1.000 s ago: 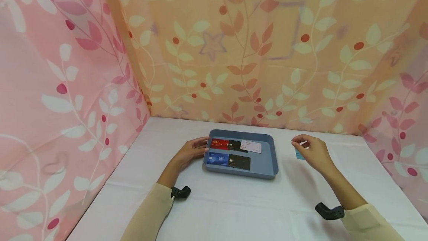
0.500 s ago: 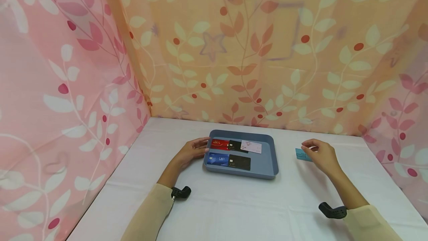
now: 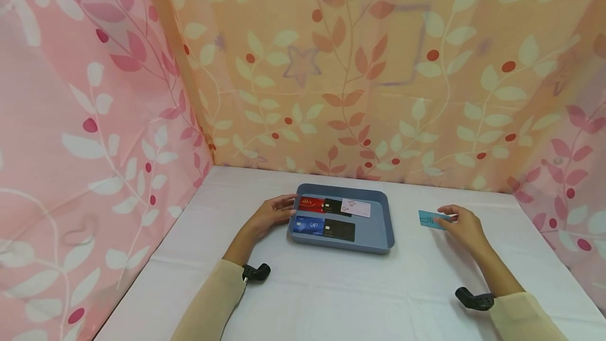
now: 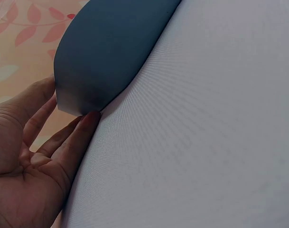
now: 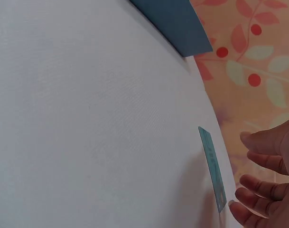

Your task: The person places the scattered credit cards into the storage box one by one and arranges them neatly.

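In the head view, a blue-grey tray (image 3: 385, 222) lies on the white table with several cards in it. My left hand (image 3: 267, 218) rests against its left side, and the left wrist view has the fingertips at the wall of the tray (image 4: 111, 42). To the right of the tray lies a teal card (image 3: 428, 219) with pale print. Over its right end is my right hand (image 3: 464, 225). Seen from the right wrist, the teal card (image 5: 212, 166) is flat on the cloth, and the loosely bent, spread fingers of my right hand (image 5: 272, 175) hold nothing.
In the tray, a red card (image 3: 310, 204), a black card (image 3: 331, 206) and a pale flowered card (image 3: 356, 208) overlap along the back. A blue card (image 3: 309, 224) and another black card (image 3: 339, 230) lie in front. Leaf-patterned curtains (image 3: 284, 109) border the table (image 3: 322, 288).
My right hand has moved right, from covering most of the teal card to its right end, so more of the card shows. The left hand and tray have stayed put.
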Demonstrator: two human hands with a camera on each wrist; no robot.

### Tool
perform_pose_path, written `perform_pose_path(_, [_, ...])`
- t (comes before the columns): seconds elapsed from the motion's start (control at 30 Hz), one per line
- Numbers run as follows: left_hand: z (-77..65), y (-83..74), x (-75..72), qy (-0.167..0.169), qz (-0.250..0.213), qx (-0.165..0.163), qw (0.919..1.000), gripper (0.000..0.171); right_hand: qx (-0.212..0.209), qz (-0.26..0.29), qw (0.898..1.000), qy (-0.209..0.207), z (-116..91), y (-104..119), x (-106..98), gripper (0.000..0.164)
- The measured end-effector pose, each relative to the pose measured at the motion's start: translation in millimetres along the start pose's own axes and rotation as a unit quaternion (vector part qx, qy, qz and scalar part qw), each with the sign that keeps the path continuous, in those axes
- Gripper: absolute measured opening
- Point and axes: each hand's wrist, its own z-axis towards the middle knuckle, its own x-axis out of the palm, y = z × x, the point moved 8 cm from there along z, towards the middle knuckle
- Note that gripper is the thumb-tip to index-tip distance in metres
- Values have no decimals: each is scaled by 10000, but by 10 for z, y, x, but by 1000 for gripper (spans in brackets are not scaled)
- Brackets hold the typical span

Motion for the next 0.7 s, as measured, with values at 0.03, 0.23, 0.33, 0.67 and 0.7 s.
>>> perform_pose_path(0.03, [0, 3, -1, 0, 2, -11, 10000, 62, 105, 2, 9999, 109, 0, -33, 11, 42])
perform_pose_path(0.23, [10, 11, -7, 30, -2, 18, 10000, 62, 525, 32, 9966, 626, 12, -173, 78, 60])
perform_pose_path(0.33, [16, 10, -9, 6, -17, 18, 10000, 61, 599, 88, 9951, 783, 22, -214, 108, 69])
perform_pose_path(0.67, [12, 22, -8, -51, -27, -77, 10000, 58, 249, -7, 9948, 991, 86, -261, 183, 77])
perform_pose_path(0.7, [12, 22, -10, -58, -34, -78, 9999, 57, 205, -64, 9948, 998, 91, -261, 190, 78])
